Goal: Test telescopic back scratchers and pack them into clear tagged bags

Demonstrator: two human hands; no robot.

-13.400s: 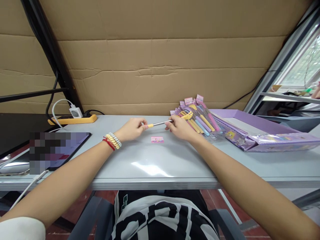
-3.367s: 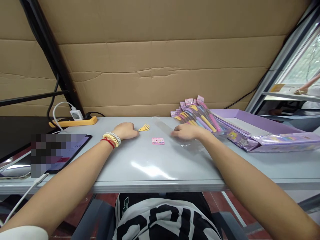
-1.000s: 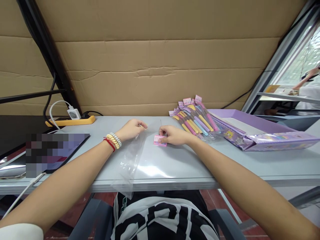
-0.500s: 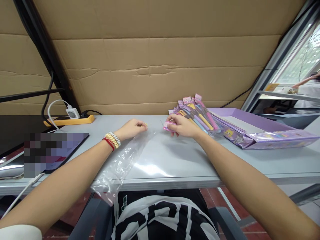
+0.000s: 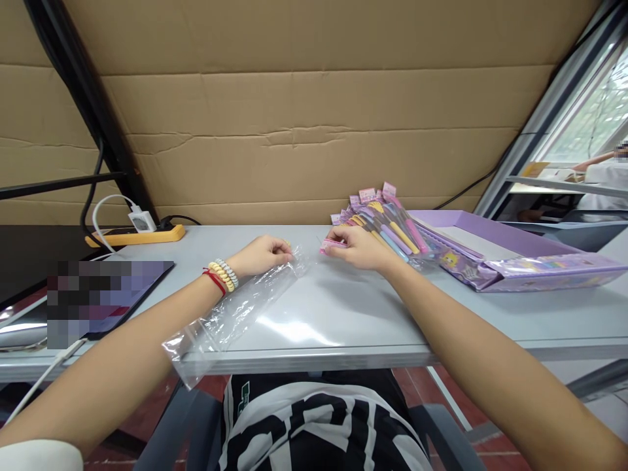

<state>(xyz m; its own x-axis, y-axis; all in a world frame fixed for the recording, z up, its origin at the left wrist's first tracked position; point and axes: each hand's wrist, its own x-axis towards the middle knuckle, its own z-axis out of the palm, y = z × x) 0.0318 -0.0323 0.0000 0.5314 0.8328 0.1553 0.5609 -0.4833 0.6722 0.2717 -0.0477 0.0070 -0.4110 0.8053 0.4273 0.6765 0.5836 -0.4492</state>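
My left hand (image 5: 262, 254) is closed on the top end of a long clear plastic sleeve (image 5: 235, 313) that trails toward me over the table's front edge; a bit of yellow shows between its fingers. My right hand (image 5: 360, 247) pinches a small pink paper card (image 5: 332, 244) just right of the sleeve's mouth. Both hands hover low over the grey table (image 5: 353, 314), a short gap apart.
A fan of packed pastel back scratchers (image 5: 387, 226) lies by my right hand, next to a purple box (image 5: 505, 258). A yellow power strip (image 5: 142, 234) with a white charger sits at the back left, a dark tablet (image 5: 108, 297) at the left. Cardboard lines the back.
My right hand picked the pink card off the table and carried it up beside the sleeve's mouth. The sleeve swung left in my left hand and hangs further over the front edge.
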